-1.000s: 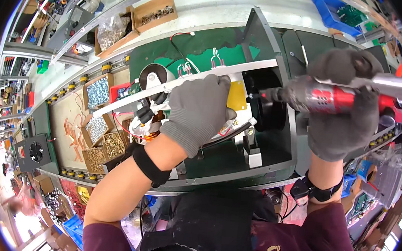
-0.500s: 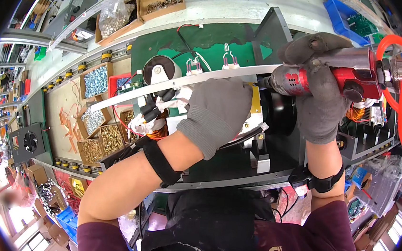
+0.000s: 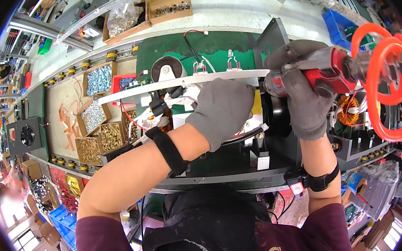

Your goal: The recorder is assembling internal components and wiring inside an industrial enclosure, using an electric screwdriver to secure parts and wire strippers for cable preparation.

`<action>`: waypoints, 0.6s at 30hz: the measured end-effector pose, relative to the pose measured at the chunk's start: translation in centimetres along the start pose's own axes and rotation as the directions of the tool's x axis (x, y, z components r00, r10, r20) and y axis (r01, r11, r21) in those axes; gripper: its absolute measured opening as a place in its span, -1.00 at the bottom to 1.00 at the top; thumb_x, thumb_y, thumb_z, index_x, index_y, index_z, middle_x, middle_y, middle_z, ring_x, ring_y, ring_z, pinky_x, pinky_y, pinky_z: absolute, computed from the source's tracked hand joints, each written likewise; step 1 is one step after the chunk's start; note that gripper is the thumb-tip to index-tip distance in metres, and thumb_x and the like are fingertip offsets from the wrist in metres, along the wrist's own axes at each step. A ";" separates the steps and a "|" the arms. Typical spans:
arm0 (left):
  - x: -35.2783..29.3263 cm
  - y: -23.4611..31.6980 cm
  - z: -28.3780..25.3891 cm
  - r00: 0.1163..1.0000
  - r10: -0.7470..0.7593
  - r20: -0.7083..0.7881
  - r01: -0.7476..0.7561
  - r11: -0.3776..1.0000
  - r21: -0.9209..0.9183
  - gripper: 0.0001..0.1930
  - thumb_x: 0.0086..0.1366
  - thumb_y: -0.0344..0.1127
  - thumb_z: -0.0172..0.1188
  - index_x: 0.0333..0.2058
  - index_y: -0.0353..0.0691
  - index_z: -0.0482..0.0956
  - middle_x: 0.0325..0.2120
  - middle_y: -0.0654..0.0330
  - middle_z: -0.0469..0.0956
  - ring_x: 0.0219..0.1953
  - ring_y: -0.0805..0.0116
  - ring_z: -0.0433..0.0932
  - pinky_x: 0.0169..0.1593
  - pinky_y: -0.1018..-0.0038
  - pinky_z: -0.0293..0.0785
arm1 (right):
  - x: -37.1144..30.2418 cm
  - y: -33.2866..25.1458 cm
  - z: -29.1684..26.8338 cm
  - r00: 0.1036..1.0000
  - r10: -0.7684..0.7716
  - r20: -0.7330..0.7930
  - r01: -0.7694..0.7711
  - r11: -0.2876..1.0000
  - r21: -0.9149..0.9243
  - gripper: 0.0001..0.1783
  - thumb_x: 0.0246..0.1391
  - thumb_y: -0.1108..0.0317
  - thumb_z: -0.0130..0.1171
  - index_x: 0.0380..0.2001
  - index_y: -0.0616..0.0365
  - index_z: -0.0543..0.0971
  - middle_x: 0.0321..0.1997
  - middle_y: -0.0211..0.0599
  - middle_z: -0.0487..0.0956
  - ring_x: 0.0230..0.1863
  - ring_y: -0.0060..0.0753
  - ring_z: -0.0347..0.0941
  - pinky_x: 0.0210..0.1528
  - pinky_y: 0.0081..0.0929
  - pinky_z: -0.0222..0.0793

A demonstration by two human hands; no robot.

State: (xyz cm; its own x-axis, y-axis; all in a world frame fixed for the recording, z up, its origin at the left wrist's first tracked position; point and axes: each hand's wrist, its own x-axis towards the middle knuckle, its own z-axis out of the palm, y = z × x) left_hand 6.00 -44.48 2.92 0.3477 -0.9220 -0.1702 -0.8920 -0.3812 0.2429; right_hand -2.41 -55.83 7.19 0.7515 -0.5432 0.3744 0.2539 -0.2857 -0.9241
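The work looks partway along: the chassis [image 3: 235,169], a dark metal frame lying on the green surface [image 3: 246,39] in front of the person, already carries a white bar [image 3: 142,90], a black cylinder [image 3: 170,70], a yellow plate [image 3: 257,104] and a round black part [image 3: 278,115]. It has no cover, and several wires [image 3: 199,68] stand up with loose-looking ends beyond the bar, so some fastening and connecting seems to be left; whether any screw is fully seated cannot be told. The gloved left hand [image 3: 226,108] is curled over the parts beside the yellow plate, its fingertips hidden, so whether it grips or only steadies something is unclear. The gloved right hand [image 3: 306,101] is wrapped around a red driver [image 3: 336,80] on an orange hose [image 3: 371,97], the nose pointing toward the left hand, its bit out of sight.
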 end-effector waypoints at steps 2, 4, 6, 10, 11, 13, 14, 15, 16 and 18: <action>-0.1 -0.1 -0.1 1.000 0.021 -0.017 -0.021 1.000 0.005 -0.68 -0.04 -0.07 0.30 -0.37 -0.13 0.55 -0.47 0.18 0.52 -0.41 0.17 0.57 -0.39 0.30 0.47 | -0.3 -0.4 -0.5 0.999 -0.017 0.034 0.019 0.998 -0.058 -0.71 -0.07 0.49 0.05 -0.20 0.26 0.41 -0.23 -0.17 0.51 -0.27 -0.39 0.49 -0.26 -0.40 0.48; -0.4 -0.2 -0.5 0.999 0.037 0.010 -0.037 0.999 -0.008 -0.69 0.00 -0.13 0.28 -0.29 -0.14 0.54 -0.45 0.14 0.51 -0.42 0.12 0.56 -0.38 0.24 0.46 | -0.8 -0.7 -1.0 0.996 -0.058 -0.065 0.068 0.984 0.163 -0.69 -0.05 0.48 0.05 -0.17 0.25 0.36 -0.24 -0.12 0.50 -0.26 -0.32 0.49 -0.30 -0.39 0.49; -1.2 -0.6 -0.8 0.997 0.060 -0.054 -0.062 0.998 -0.023 -0.70 0.06 -0.19 0.24 -0.24 -0.19 0.53 -0.43 0.12 0.51 -0.43 0.14 0.56 -0.39 0.29 0.49 | -1.6 -3.0 -1.0 0.961 -0.069 -0.268 0.109 0.984 0.140 -0.68 0.01 0.25 0.07 -0.22 0.22 0.35 -0.37 -0.19 0.44 -0.34 -0.20 0.44 -0.26 -0.33 0.42; -2.1 -1.4 -2.7 0.975 -0.097 0.201 0.217 0.203 -0.955 -0.72 0.24 -0.33 0.07 -0.13 -0.37 0.43 -0.39 0.07 0.50 -0.43 0.26 0.57 -0.40 0.49 0.56 | -3.6 -5.4 -3.2 0.928 -0.137 -0.347 0.234 0.938 0.256 -0.60 -0.01 0.05 0.06 -0.30 0.18 0.36 -0.44 -0.25 0.38 -0.41 -0.31 0.32 -0.34 -0.42 0.29; -2.2 -0.8 -3.1 0.960 -0.106 0.260 0.255 -0.059 -0.965 -0.70 0.30 -0.27 0.02 -0.13 -0.42 0.40 -0.37 0.07 0.50 -0.41 0.35 0.56 -0.40 0.63 0.57 | -4.1 -5.8 -3.5 0.921 -0.039 -0.387 0.199 0.902 0.383 -0.57 -0.03 0.00 0.07 -0.33 0.17 0.37 -0.45 -0.26 0.37 -0.42 -0.35 0.28 -0.38 -0.45 0.24; -2.4 0.2 -2.9 0.946 -0.101 0.309 0.283 -0.215 -0.935 -0.68 0.29 -0.22 0.03 -0.14 -0.40 0.39 -0.39 0.08 0.49 -0.42 0.35 0.56 -0.42 0.63 0.55 | -4.5 -6.0 -3.2 0.901 -0.024 -0.434 0.203 0.906 0.371 -0.57 -0.05 -0.02 0.06 -0.38 0.17 0.36 -0.47 -0.28 0.35 -0.41 -0.35 0.27 -0.38 -0.46 0.21; -2.5 0.5 -2.7 0.929 -0.092 0.359 0.302 -0.372 -0.878 -0.66 0.29 -0.18 0.04 -0.15 -0.38 0.39 -0.40 0.10 0.49 -0.43 0.35 0.55 -0.44 0.63 0.54 | -4.5 -6.1 -2.8 0.881 -0.007 -0.473 0.202 0.910 0.362 -0.55 -0.06 -0.05 0.06 -0.42 0.16 0.35 -0.48 -0.30 0.33 -0.40 -0.36 0.25 -0.39 -0.47 0.18; -2.4 0.6 -2.1 0.917 -0.026 0.398 0.350 -0.429 -0.833 -0.64 0.29 -0.10 0.03 -0.21 -0.34 0.39 -0.47 0.11 0.47 -0.46 0.36 0.53 -0.47 0.61 0.50 | -3.9 -6.3 -0.9 0.829 -0.022 -0.559 0.308 0.852 0.423 -0.57 -0.06 -0.04 0.06 -0.47 0.16 0.33 -0.49 -0.34 0.31 -0.42 -0.36 0.21 -0.40 -0.49 0.16; -2.4 0.7 -1.5 0.917 -0.027 0.398 0.348 -0.429 -0.833 -0.64 0.29 -0.10 0.03 -0.21 -0.34 0.39 -0.47 0.11 0.47 -0.46 0.36 0.53 -0.47 0.61 0.50 | -3.9 -6.2 -1.0 0.830 -0.023 -0.558 0.308 0.852 0.424 -0.57 -0.06 -0.04 0.06 -0.47 0.16 0.33 -0.49 -0.34 0.31 -0.42 -0.36 0.21 -0.40 -0.49 0.16; -2.4 0.8 -0.8 0.880 -0.035 0.473 0.396 -0.493 -0.774 -0.71 0.30 -0.15 0.01 -0.30 -0.31 0.43 -0.52 0.11 0.53 -0.55 0.31 0.57 -0.62 0.61 0.47 | -3.9 -6.0 -1.4 0.903 -0.180 -0.389 0.297 0.918 0.264 -0.59 -0.05 -0.01 0.05 -0.47 0.16 0.32 -0.50 -0.35 0.30 -0.44 -0.36 0.18 -0.41 -0.47 0.14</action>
State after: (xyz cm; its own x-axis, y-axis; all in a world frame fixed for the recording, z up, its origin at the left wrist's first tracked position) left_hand 4.64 -42.61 4.28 0.2008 -0.7662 -0.6104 0.8016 -0.2296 0.5520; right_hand -7.73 -53.09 11.42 0.3960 -0.7466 0.5346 0.6165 -0.2153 -0.7573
